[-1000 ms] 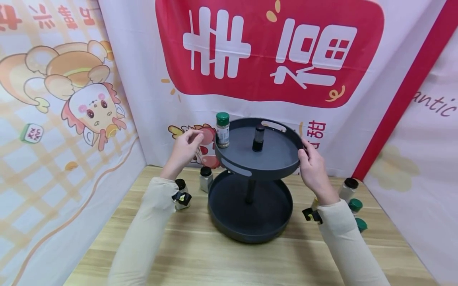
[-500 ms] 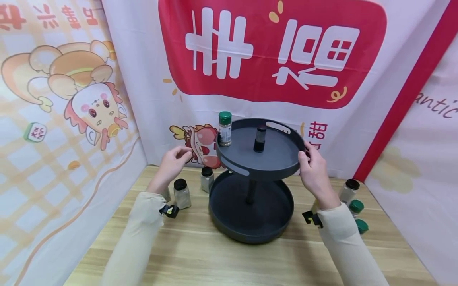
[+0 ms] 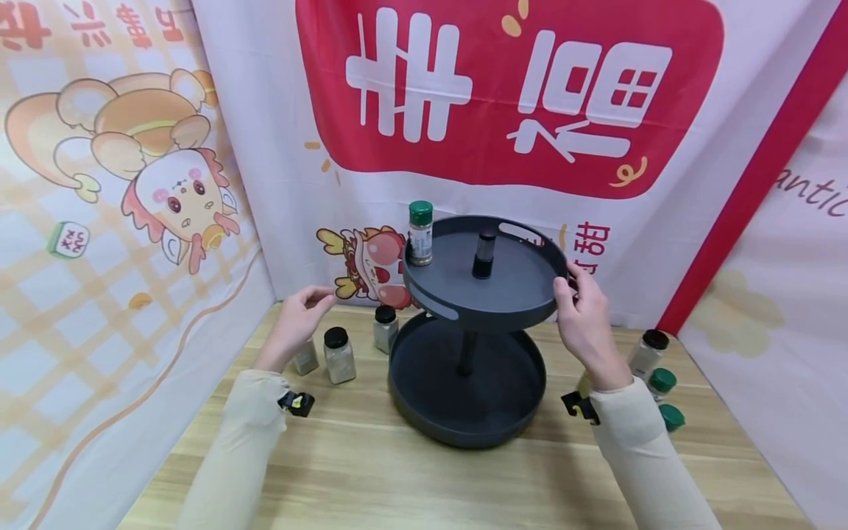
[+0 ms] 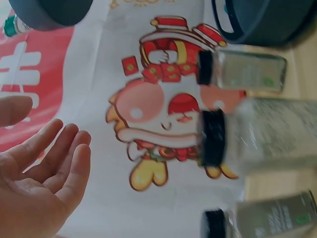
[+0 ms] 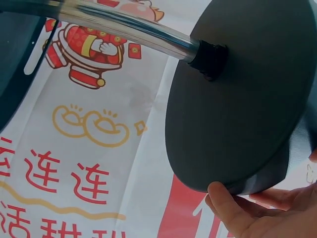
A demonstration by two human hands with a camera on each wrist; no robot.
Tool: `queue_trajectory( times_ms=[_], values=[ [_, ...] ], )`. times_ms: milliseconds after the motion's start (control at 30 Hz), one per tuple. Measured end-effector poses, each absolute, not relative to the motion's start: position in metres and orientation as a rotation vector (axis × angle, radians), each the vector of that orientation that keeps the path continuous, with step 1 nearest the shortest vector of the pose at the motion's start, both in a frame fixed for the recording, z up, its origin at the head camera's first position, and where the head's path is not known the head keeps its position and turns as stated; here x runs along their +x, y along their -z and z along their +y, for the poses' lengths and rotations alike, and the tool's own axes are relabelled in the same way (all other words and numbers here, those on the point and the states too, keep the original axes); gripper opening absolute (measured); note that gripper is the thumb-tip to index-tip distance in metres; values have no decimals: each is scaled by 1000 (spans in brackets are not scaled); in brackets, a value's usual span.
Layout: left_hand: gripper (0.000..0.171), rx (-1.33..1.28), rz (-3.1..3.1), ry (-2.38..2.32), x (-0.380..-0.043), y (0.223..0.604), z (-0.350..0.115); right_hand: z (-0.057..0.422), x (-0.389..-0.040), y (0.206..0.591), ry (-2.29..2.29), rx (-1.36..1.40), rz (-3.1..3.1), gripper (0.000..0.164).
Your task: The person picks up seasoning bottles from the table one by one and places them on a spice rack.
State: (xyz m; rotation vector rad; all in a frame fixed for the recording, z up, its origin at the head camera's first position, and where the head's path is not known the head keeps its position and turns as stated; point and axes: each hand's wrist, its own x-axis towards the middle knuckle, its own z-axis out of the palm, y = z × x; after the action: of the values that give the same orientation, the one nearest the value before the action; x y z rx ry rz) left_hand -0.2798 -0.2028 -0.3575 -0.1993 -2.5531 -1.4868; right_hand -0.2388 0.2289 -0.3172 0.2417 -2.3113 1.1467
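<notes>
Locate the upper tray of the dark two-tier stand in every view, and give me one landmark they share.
Head: the upper tray is just right of centre, at mid-height.
Left wrist: the upper tray is at top left, cut off by the picture's edge.
Right wrist: the upper tray fills much of the right side, its underside showing.
Shared landmark: the lower tray, top right and upper left in the wrist views.

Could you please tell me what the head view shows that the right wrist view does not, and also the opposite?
Only the head view shows the left hand, three black-capped jars near it, and the green-capped spice bottle standing on the upper tray.

Only the right wrist view shows the upper tray's underside and the printed gold ingots.

Both show the right hand gripping the upper tray's rim, and part of the lower tray.
</notes>
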Motion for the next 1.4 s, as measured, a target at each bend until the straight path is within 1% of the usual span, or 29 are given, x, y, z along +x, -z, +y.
queue_trajectory(
  times_ms=[333,500,700,933,1133,1400],
  values=[
    [39,-2,-2518,1349,-286,388,-239,231,-238,321,-1184,237,-2279,52],
    [45,76,-2514,1286,-286,399,-253,233,-241,320,-1228,230,-2283,54],
    [51,91,-2538,1252,-288,413,-264,237,-246,316,-1253,209,-2307,57],
    [68,129,-2640,1257,-294,432,-276,243,-255,314,-1260,130,-2353,62],
    [84,179,-2680,1424,-294,451,-285,246,-260,312,-1332,82,-2405,67],
    [93,94,-2726,1524,-299,473,-293,249,-267,313,-1439,136,-2385,67]
  ],
)
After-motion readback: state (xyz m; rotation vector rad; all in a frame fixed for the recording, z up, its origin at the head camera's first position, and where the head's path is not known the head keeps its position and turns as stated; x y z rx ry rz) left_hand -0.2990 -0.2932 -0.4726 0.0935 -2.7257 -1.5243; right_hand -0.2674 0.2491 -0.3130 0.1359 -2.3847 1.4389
